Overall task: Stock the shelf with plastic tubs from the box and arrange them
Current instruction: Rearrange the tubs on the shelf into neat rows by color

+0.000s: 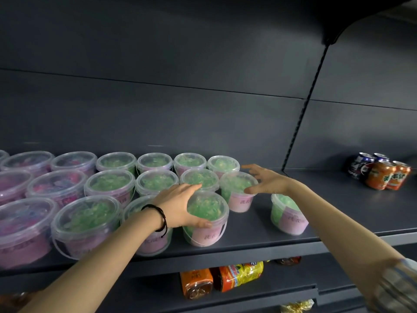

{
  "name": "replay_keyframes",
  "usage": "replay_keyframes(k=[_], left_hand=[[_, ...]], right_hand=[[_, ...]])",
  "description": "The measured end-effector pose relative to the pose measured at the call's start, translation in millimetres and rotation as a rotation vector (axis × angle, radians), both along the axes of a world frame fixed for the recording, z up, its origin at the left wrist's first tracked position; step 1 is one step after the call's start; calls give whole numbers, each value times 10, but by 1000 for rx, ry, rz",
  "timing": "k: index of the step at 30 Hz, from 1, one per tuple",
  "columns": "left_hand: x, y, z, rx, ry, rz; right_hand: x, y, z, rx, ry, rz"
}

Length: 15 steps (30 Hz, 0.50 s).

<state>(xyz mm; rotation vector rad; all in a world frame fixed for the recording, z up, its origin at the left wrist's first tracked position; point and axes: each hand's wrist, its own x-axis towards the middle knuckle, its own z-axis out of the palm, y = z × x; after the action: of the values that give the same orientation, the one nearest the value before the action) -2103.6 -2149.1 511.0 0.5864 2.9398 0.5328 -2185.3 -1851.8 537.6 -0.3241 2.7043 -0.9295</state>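
Gripping round clear tub (206,222) of green beads (204,207): left hand (180,205); right hand (267,181), fingers spread, at 3 o'clock of neighbouring tub (238,195).

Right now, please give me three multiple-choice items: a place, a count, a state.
1. Where do the drink cans stand? A) far right of the tub shelf B) lower shelf C) on a tub
2. How many cans are orange? A) one B) two C) five
3. The left hand: A) grips a green-filled tub B) hangs empty C) holds a can
1 A: same shelf, at its right end. 2 B: two orange cans beside two blue cans. 3 A: thumb and fingers clasp its lid.
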Motion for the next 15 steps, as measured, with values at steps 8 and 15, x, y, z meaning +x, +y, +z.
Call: replay_keyframes(k=[8, 15], left_hand=[[56, -7, 10, -101, 94, 53], [143, 9, 21, -170, 167, 72]], right_hand=[[371, 513, 114, 390, 29, -182], [697, 619, 87, 510, -24, -210]])
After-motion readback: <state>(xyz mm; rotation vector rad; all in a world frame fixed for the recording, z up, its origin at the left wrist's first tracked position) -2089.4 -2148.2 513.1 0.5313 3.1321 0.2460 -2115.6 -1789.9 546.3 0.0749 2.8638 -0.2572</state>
